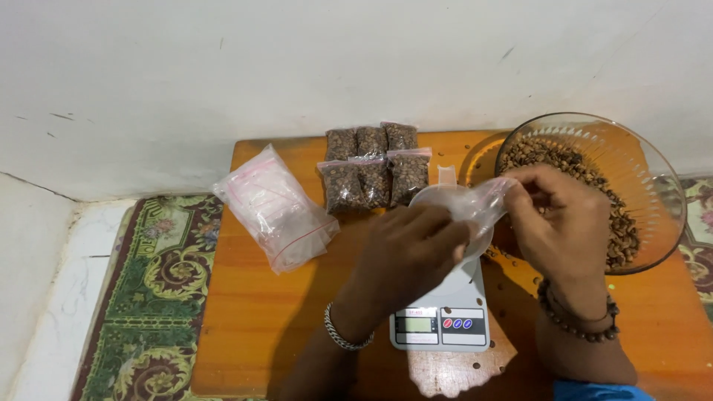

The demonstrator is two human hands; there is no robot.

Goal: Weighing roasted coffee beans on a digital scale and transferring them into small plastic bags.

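Both my hands hold one small clear plastic bag (481,200) above a white kitchen scale (443,315). My left hand (408,249), with a silver bracelet on the wrist, pinches the bag's left side. My right hand (555,219), with a brown bead bracelet, grips its right edge next to a glass bowl (653,186) of brown beans (587,178). A translucent plastic cup (438,197) on the scale is partly hidden behind my left hand. I cannot tell whether the bag holds anything.
Several small filled bags of beans (375,167) lie in rows at the back of the orange wooden board (260,312). A pack of empty clear bags (275,208) lies at the left. A patterned green rug (156,297) and white wall surround the board. Loose beans are scattered near the scale.
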